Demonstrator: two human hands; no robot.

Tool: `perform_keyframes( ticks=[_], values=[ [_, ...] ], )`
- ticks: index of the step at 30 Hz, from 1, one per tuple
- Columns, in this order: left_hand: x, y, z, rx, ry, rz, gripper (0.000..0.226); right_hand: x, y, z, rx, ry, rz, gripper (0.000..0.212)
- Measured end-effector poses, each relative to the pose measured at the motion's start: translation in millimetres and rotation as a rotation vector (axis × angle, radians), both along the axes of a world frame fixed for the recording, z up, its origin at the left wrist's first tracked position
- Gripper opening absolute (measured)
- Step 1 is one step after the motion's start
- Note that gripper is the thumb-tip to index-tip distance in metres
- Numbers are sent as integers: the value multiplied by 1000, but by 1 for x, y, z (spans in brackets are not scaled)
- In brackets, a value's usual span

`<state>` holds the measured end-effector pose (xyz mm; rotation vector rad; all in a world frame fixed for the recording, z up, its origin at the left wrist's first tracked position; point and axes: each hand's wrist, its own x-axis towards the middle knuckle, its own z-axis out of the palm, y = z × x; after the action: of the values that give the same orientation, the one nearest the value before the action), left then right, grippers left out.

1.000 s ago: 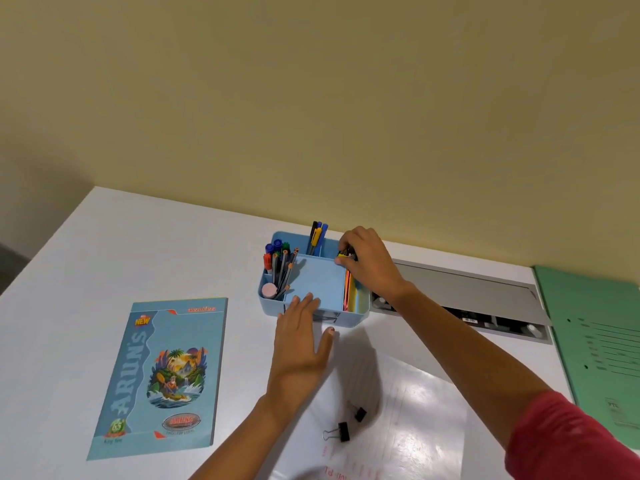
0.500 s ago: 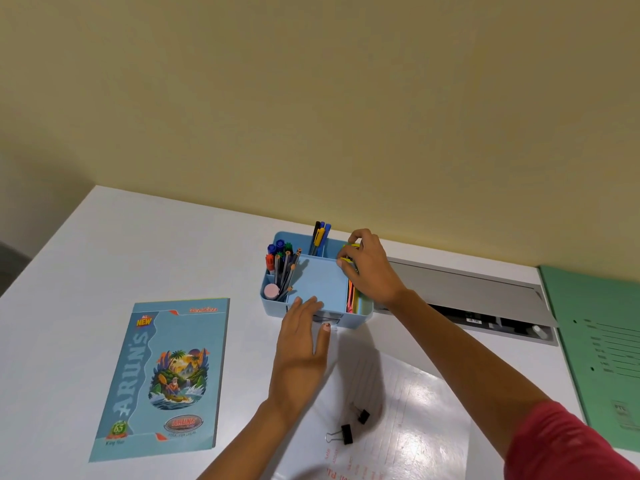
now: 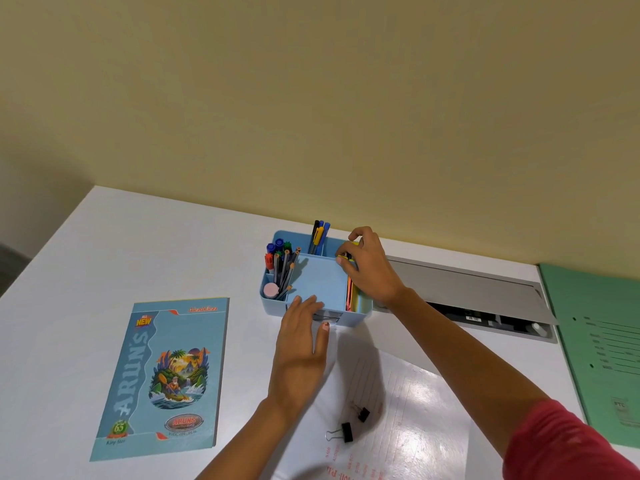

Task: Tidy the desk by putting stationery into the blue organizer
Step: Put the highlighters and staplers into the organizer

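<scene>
The blue organizer [image 3: 320, 285] stands near the wall on the white desk, with pens and pencils [image 3: 282, 265] upright in its left compartments and more pens [image 3: 320, 233] at the back. My left hand [image 3: 299, 351] lies flat, fingers apart, against the organizer's front edge. My right hand [image 3: 369, 268] reaches over the right compartment and pinches a small yellow-and-black item [image 3: 346, 254] at its back corner. Coloured sticky notes [image 3: 355, 299] stand in that right slot. Two black binder clips [image 3: 349, 426] lie on a sheet in front.
A blue "Arun's" notebook [image 3: 162, 375] lies at the left. A glossy lined sheet [image 3: 408, 420] covers the near middle. A green folder [image 3: 602, 348] sits at the right edge. A grey cable tray with its flap up [image 3: 467, 296] runs along the wall behind my right arm.
My right hand has stayed at the organizer's back right corner, shifting its fingers slightly on the small item. My left hand has stayed at the front edge.
</scene>
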<state>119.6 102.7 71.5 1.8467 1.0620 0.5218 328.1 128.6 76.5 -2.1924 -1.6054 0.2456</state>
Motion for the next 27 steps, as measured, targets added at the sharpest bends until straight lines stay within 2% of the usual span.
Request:
perform_keyframes(
  ticks=[8,16,27],
  values=[
    [0,0,-2,16,12,0,44,3,5,7,-14,75,-12,18],
    [1,2,1,7,18,-10,43,-2,0,8,-20,57,-29,21],
    [-4,1,6,29,-4,-25,39,-7,-1,16,94,67,-37,19]
  ],
)
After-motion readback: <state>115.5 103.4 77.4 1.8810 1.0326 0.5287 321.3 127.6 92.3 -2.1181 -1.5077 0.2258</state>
